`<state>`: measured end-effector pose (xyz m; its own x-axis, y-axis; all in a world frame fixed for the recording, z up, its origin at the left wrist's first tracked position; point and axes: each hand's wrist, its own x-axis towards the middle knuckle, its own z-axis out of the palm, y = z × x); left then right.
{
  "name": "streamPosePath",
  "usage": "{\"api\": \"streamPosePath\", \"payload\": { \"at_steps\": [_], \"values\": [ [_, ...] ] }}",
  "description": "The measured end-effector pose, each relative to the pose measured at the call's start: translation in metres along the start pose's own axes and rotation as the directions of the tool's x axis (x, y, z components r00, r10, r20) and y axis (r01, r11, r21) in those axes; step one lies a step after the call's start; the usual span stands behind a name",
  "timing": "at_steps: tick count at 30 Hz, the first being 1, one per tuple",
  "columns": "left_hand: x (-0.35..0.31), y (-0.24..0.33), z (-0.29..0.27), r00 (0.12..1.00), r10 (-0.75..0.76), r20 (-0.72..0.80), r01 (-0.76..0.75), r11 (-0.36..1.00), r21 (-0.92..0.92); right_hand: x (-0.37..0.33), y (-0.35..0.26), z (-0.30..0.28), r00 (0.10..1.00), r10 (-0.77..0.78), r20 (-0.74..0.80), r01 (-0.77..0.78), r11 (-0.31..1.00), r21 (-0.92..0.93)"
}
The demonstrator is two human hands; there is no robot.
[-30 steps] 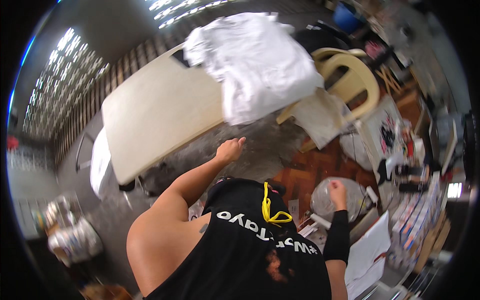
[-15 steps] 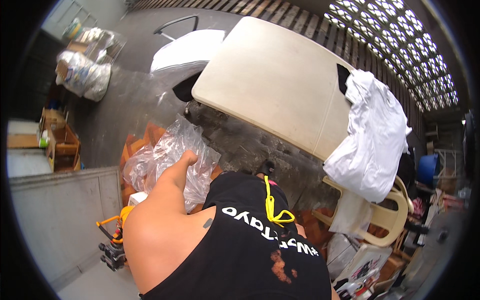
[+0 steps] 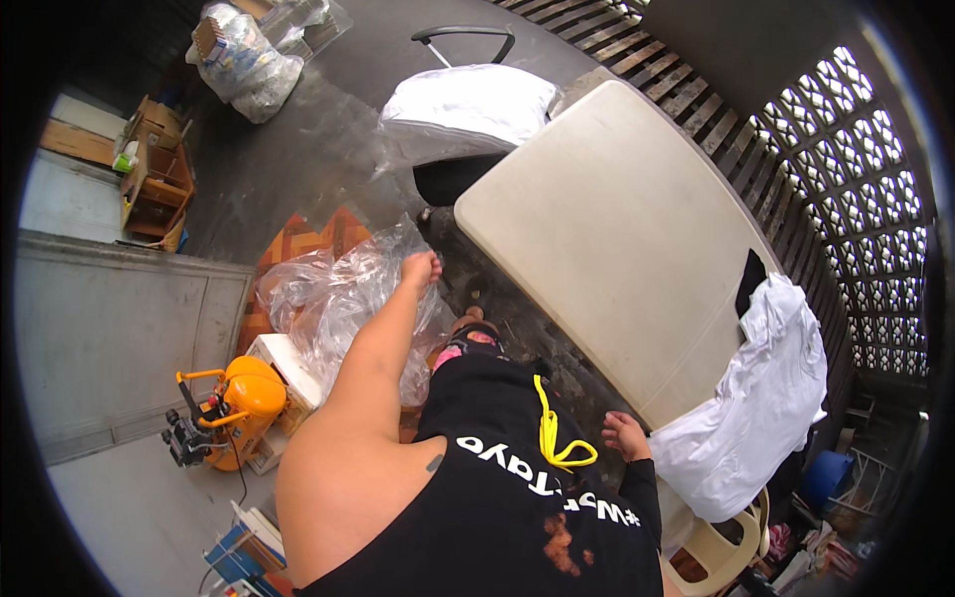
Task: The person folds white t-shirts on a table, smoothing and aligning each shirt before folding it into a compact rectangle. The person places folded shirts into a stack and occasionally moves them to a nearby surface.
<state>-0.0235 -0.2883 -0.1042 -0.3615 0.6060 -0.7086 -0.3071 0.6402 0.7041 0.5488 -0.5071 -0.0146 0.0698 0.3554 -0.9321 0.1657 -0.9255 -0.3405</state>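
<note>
My left hand [image 3: 422, 269] is stretched forward with its fingers curled in, and nothing shows in them. Behind and beside it lies a crumpled clear plastic sheet [image 3: 333, 303] on the reddish-brown patterned floor; the hand appears above its right edge. At my right side, my right hand [image 3: 625, 436] is beside the near edge of the cream table [image 3: 607, 239], fingers loosely bent and apart, holding nothing. White cloth [image 3: 751, 398] is heaped over the table's right end and hangs onto a cream plastic chair [image 3: 718, 557].
A black office chair [image 3: 463, 174] with white cloth [image 3: 473, 99] over it stands left of the table. An orange air compressor [image 3: 254, 388] is at my left, near a grey panel [image 3: 129, 348]. Filled plastic bags [image 3: 249, 70] and a wooden cabinet [image 3: 159, 184] stand farther left.
My view has turned, so the table sits farther right and the compressor shows fully. My right hand has come into view. My left hand has moved forward past the middle of the plastic sheet.
</note>
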Motion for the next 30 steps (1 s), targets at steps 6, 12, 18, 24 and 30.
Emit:
{"api": "streamPosePath", "payload": {
  "at_steps": [6, 12, 18, 24, 30],
  "values": [
    [0.134, 0.128, 0.054, 0.992, -0.108, 0.065, 0.123, 0.949, -0.292, 0.012, -0.029, 0.057, 0.982, 0.138, -0.132, -0.143, 0.989, -0.028],
    [0.226, 0.195, 0.104, 0.974, -0.206, 0.090, 0.225, 0.884, -0.410, 0.006, -0.087, 0.104, 0.987, 0.160, 0.035, -0.151, 0.971, -0.185],
    [0.274, 0.215, 0.151, 0.956, -0.229, 0.182, 0.291, 0.803, -0.520, -0.011, -0.140, 0.152, 0.949, 0.287, -0.128, -0.244, 0.931, 0.273],
    [0.307, 0.235, 0.197, 0.953, -0.072, 0.295, 0.269, 0.649, -0.712, -0.032, -0.162, 0.172, 0.958, 0.186, -0.218, -0.176, 0.982, 0.066],
    [0.284, 0.316, 0.184, 0.981, 0.108, 0.159, 0.023, 0.753, -0.657, -0.034, -0.160, 0.173, 0.953, 0.206, -0.220, -0.110, 0.917, 0.384]
  ]
}}
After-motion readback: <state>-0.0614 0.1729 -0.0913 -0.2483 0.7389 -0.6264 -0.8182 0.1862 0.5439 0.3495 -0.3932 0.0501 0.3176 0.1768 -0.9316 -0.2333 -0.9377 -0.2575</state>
